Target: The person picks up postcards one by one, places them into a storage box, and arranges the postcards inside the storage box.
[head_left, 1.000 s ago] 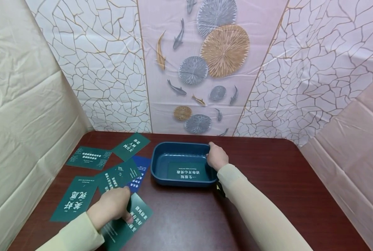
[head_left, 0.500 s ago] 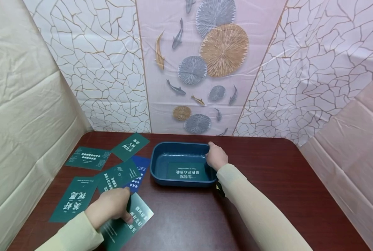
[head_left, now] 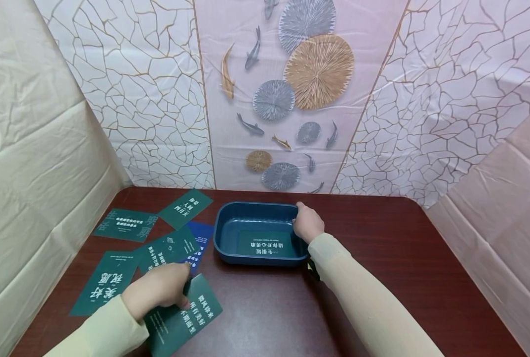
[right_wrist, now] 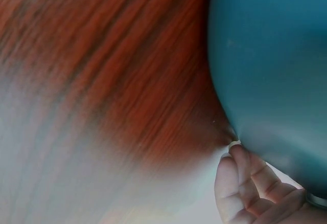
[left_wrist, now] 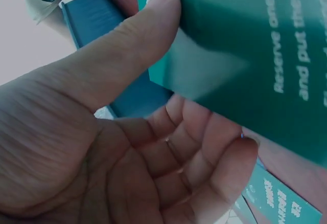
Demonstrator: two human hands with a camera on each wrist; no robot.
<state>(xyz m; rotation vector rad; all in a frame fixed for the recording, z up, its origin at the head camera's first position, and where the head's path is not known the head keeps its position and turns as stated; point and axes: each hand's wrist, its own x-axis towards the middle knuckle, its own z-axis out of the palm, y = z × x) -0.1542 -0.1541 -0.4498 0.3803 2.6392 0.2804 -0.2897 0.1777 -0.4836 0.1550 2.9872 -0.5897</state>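
My left hand [head_left: 162,290] pinches a dark green printed card [head_left: 186,317], thumb on its printed face and fingers under it. In the left wrist view the thumb lies over this card [left_wrist: 230,45], and a corner sticks out past the fingers. At the table's back middle sits a blue rectangular tray [head_left: 235,213]. A green card [head_left: 265,244] with white lettering lies flat inside it. My right hand [head_left: 308,223] grips the tray's right end at the rim. In the right wrist view my right hand's fingers [right_wrist: 235,185] touch the tray's outer wall [right_wrist: 271,81].
Several cards lie left of the tray: a green one at the back [head_left: 186,209], a patterned green one [head_left: 125,224], a large-lettered green one [head_left: 106,282], and another green card [head_left: 168,248] overlapping a blue card [head_left: 201,243]. A patterned cloth wall [head_left: 265,139] stands behind the dark red table [head_left: 381,248].
The pinched card has risen and tilted a little, shifting slightly right with my left hand, and more of its lettering shows. My right hand and the tray stay in place.
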